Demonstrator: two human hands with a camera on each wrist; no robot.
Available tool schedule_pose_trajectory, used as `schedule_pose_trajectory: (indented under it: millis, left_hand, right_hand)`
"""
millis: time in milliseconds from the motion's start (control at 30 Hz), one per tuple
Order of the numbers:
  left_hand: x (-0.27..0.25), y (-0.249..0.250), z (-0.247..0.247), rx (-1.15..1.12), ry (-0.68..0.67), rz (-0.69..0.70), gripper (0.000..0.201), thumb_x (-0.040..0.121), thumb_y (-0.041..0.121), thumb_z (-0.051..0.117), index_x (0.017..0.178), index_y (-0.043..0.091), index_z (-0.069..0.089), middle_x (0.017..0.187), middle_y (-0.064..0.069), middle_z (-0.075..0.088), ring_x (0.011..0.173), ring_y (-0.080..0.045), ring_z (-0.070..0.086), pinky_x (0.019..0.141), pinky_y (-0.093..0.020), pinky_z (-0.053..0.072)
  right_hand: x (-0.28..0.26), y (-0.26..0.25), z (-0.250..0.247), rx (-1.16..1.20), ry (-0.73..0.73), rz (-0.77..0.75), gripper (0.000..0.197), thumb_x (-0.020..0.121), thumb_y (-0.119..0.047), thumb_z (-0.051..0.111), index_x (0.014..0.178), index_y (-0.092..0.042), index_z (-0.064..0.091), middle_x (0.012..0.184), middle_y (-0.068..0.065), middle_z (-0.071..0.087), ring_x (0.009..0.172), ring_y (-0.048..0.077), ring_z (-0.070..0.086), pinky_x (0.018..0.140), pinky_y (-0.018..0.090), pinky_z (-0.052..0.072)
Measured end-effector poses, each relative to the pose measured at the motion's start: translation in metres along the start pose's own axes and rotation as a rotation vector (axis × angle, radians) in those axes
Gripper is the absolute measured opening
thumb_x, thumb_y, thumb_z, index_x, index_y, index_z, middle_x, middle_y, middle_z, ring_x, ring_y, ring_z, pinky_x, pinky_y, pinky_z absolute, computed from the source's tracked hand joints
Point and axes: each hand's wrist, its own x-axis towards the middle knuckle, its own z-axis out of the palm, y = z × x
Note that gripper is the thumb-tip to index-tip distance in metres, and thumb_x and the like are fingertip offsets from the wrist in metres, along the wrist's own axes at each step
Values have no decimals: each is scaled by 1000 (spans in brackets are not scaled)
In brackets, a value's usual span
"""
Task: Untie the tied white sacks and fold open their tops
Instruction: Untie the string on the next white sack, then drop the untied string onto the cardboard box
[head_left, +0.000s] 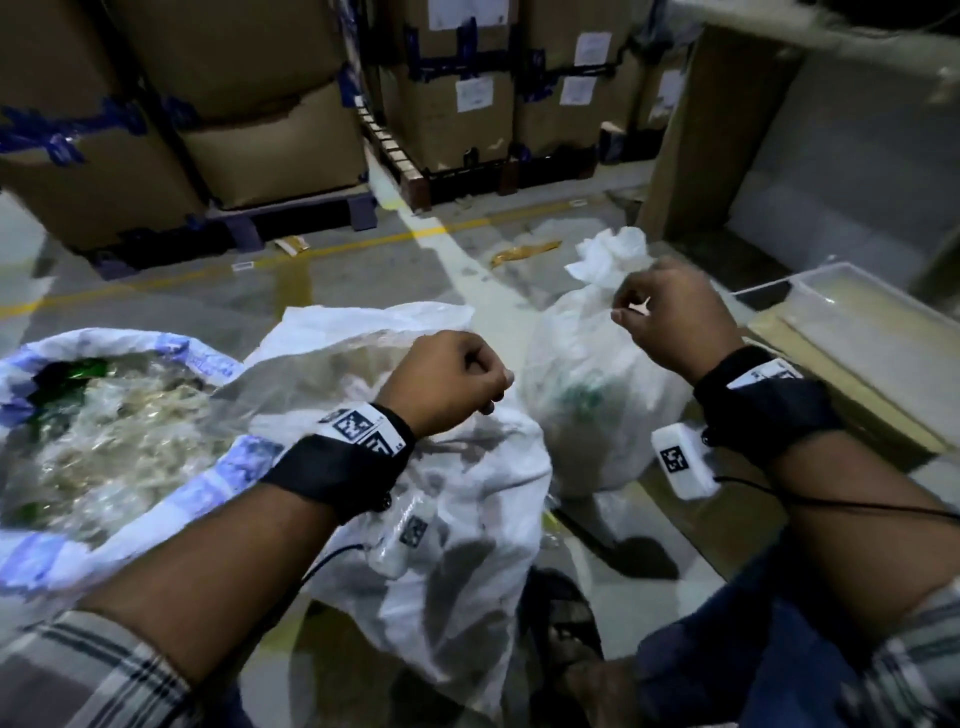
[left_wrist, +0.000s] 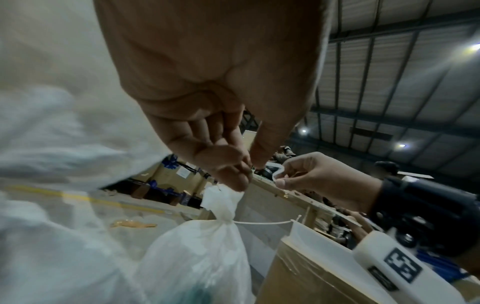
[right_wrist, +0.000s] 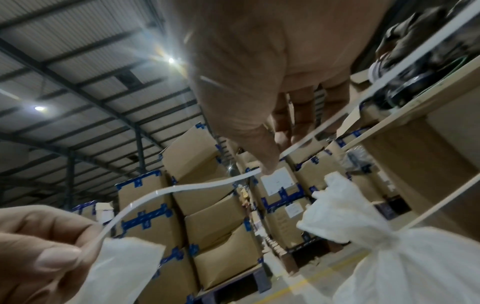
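Note:
A tied white sack (head_left: 597, 395) stands on the floor at centre right, its bunched top (head_left: 613, 254) cinched by a thin white tie (left_wrist: 259, 222) at the neck. My right hand (head_left: 628, 312) hovers just in front of that top and pinches one end of a loose white strap (right_wrist: 194, 186). My left hand (head_left: 488, 395) pinches the strap's other end, lower and to the left, above an open white sack (head_left: 441, 493). A third sack (head_left: 104, 415), blue-printed, gapes open at far left with plastic scrap inside.
Stacked cardboard boxes (head_left: 260, 130) on pallets line the back. A translucent plastic bin (head_left: 857, 306) sits on a flat carton (head_left: 831, 395) at right, close to the tied sack. An amber scrap (head_left: 524, 254) lies on the floor. My sandalled foot (head_left: 561, 623) is below the sacks.

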Motion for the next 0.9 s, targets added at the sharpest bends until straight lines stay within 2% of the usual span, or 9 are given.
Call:
schedule_pose_trajectory:
  millis: [133,233,300,400,500,667,733,800,900]
  left_hand:
    - [23,33,35,-78,102,67,15,84,31,68,76,19,67,65,5,72,59,-5,70,53,-20,45]
    - [48,63,63,-97,151,135,12,83,34,69,77,23,67,65,5,71,55,-5,69,58,-25,51]
    - [70,84,84,-155,174,148,9,84,33,69,81,24,67,66,5,72,55,-6,70,59,-26,53]
    - [105,113,117,-297,201,88,19,86,31,68,102,22,63,78,2,74,62,-9,72,58,-32,57]
    - [129,134,149,-333,186,49,36,87,30,67,118,18,57,86,0,72,69,-12,73,69,-39,61]
    - [142,157,200,-252,80,73,31,85,33,67,112,19,63,82,1,73,76,-18,73,76,-43,60]
    - [147,164,217,-191,27,79,29,84,35,67,110,21,64,85,3,74,85,-20,72,83,-42,58]
    - [156,171,232,-107,14,88,29,84,35,67,110,23,64,86,8,72,93,-19,70,89,-38,55]
    - [174,180,247,13,38,135,36,85,34,69,117,19,64,107,2,71,107,-18,64,97,-34,51]
  right_hand:
    - [6,39,-24,-184,148,130,14,88,-14,64,95,-25,72,106,6,58,105,33,54,90,45,36]
    - [6,70,-42,-231,256,217,14,89,-15,61,97,-22,70,108,7,63,106,36,53,91,48,34]
    - [3,94,-53,-198,292,283,12,89,-17,60,95,-21,69,102,6,69,103,34,57,93,47,34]
    - [-5,134,-69,-187,356,437,16,87,-18,57,94,-19,72,95,10,72,100,37,62,97,46,37]
    - [-18,174,-86,-205,417,618,24,84,-16,55,96,-16,74,96,17,72,102,41,62,104,50,37]
    - [-51,223,-108,-245,443,830,32,78,-10,54,102,-12,76,101,23,69,109,44,58,103,51,39]
    - [-63,237,-112,-275,409,882,32,78,-11,54,103,-11,75,104,23,67,108,44,58,103,53,42]
    - [-70,248,-113,-302,377,927,30,79,-13,55,103,-14,74,107,22,68,111,43,57,103,52,38]
    - [-70,261,-108,-326,364,957,29,77,-13,56,102,-11,71,110,22,68,114,43,56,104,53,33]
